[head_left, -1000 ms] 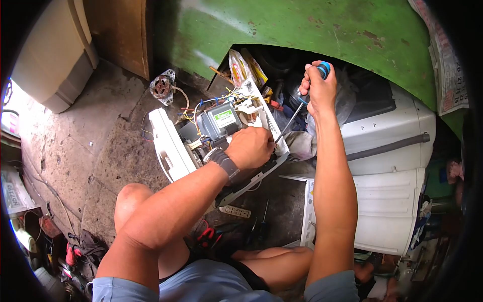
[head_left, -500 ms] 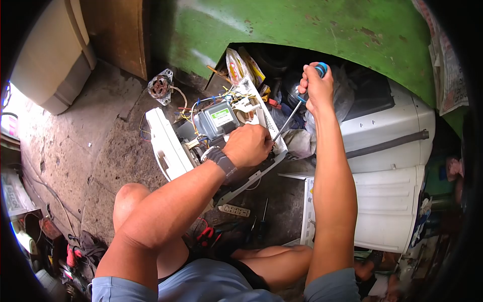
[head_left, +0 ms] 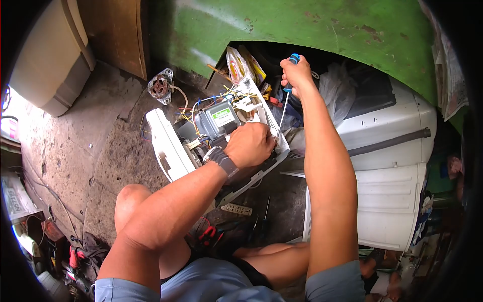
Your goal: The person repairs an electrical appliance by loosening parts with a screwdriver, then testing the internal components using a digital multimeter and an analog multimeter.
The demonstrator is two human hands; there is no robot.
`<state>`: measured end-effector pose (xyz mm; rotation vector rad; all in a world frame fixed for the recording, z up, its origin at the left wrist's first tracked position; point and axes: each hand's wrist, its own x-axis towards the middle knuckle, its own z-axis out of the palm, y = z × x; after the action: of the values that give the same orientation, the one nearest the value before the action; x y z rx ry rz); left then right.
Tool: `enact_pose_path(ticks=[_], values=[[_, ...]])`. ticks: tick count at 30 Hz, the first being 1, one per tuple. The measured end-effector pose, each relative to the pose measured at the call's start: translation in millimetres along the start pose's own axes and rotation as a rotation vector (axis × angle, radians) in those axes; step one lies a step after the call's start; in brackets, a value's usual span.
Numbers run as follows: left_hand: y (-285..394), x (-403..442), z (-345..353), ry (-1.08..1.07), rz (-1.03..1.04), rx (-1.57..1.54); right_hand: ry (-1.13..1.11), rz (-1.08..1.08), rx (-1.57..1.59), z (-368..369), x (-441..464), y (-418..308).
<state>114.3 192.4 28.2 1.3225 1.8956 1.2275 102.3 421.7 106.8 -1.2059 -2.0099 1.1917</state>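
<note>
My right hand (head_left: 298, 75) is wrapped around the blue-and-black handle of a screwdriver (head_left: 285, 108), its long shaft slanting down to the edge of an opened white appliance (head_left: 173, 143) that looks like a microwave oven. My left hand (head_left: 250, 144), with a dark band at the wrist, is closed at that same edge, near the screwdriver's tip. What its fingers grip is hidden from me. Inside the appliance sit a grey box-shaped part (head_left: 217, 120) with a green-and-white label and several coloured wires (head_left: 200, 103).
A small motor (head_left: 160, 86) lies on the floor behind the appliance. Nearer me are a power strip (head_left: 236, 209), a dark screwdriver (head_left: 265, 219) and red-handled pliers (head_left: 207, 235). White panels (head_left: 387, 206) stand at the right, a green painted surface (head_left: 312, 25) at the back.
My right hand has moved left and slightly up with the screwdriver, whose shaft is now steeper. My left hand has stayed nearly in place at the appliance's edge.
</note>
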Motion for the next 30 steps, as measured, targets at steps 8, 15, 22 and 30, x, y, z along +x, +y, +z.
enact_pose_path(ticks=[8, 15, 22, 30], values=[[3, -3, -3, 0.061, 0.040, -0.028, -0.018, -0.145, 0.110, -35, -26, -22], [-1, -6, 1, 0.085, 0.054, 0.067, 0.061, -0.297, 0.422, -83, -106, -19], [1, -8, -5, 0.131, 0.015, 0.031, 0.325, -0.465, 0.640, -137, -187, -7], [-2, -4, -14, -0.017, 0.052, -0.091, 0.479, -0.367, 0.650, -153, -248, 51]])
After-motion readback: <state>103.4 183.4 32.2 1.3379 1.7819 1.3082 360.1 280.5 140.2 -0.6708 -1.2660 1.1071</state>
